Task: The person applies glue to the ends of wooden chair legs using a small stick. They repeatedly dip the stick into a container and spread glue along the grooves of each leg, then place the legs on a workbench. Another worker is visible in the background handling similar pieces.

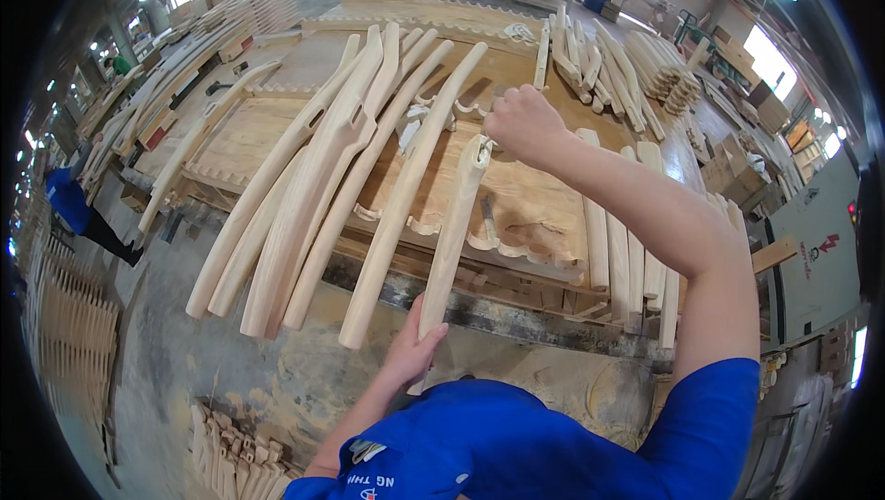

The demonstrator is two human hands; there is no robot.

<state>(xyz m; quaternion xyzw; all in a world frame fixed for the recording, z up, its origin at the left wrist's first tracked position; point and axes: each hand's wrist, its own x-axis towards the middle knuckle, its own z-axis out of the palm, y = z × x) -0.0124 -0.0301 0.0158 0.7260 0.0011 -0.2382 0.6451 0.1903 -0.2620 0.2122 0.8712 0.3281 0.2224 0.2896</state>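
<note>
As the head view looks down your arms, it shows your left hand (410, 348) wrapped round the lower end of a shaped wooden bar (452, 237), pale and slanting up the centre of the frame. Your right hand (525, 122), upper centre, is curled closed just beside the bar's upper end; cannot tell whether it pinches anything small.

Handling, judged by eye: moderate weight, manageable in one hand, though the length should make the far end feel heavy. Stiff; no flex expected. Surface looks bare and dry, so slip risk seems low unless dusty. The shaft should be sturdy; the weak spot is probably the rim of the recess at the upper end, which could chip. For steering, hold the lower shaft, as your left hand does; for lifting, mid-shaft would balance better. Keep pressure off the recess rim.

Nearby: curved wooden bars (415, 196) to its left, a scallop-edged plywood panel (544, 191) to its right.

Writing: white lettering (373, 482) on your blue work shirt (489, 435), lower centre, only a fragment showing. Grey-green cabinet (802, 288), right edge, bears a red lightning-bolt mark (827, 244); its lettering is too small to read. No label seen on the bar.
</note>
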